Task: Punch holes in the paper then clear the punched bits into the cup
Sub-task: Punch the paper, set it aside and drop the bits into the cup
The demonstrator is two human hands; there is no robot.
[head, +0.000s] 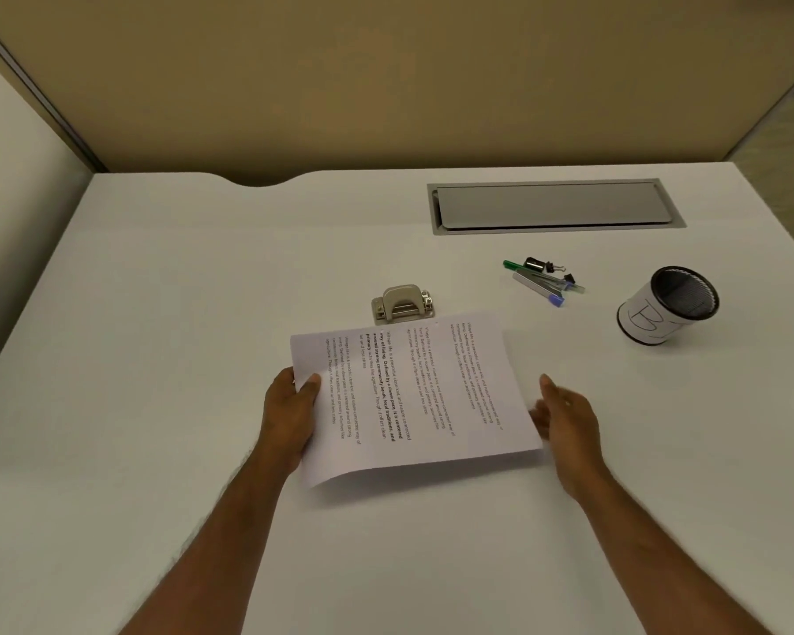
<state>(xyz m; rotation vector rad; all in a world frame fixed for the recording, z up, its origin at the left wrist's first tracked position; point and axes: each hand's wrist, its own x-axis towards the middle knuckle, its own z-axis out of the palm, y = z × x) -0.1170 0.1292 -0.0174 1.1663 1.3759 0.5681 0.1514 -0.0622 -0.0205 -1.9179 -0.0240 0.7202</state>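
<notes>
A printed sheet of paper (pixel 413 396) is held a little above the white desk, its far edge close to a silver hole punch (pixel 402 304). My left hand (pixel 292 412) grips the sheet's left edge, thumb on top and fingers underneath. My right hand (pixel 564 417) hovers just beside the sheet's right edge with its fingers relaxed, holding nothing. A mesh cup (pixel 668 307) wrapped in white paper marked "B" stands at the right, well apart from the punch.
Pens, a lead case and a binder clip (pixel 544 277) lie between the punch and the cup. A grey cable hatch (pixel 555 206) is set into the desk at the back. Beige partition walls close off the back and the left side.
</notes>
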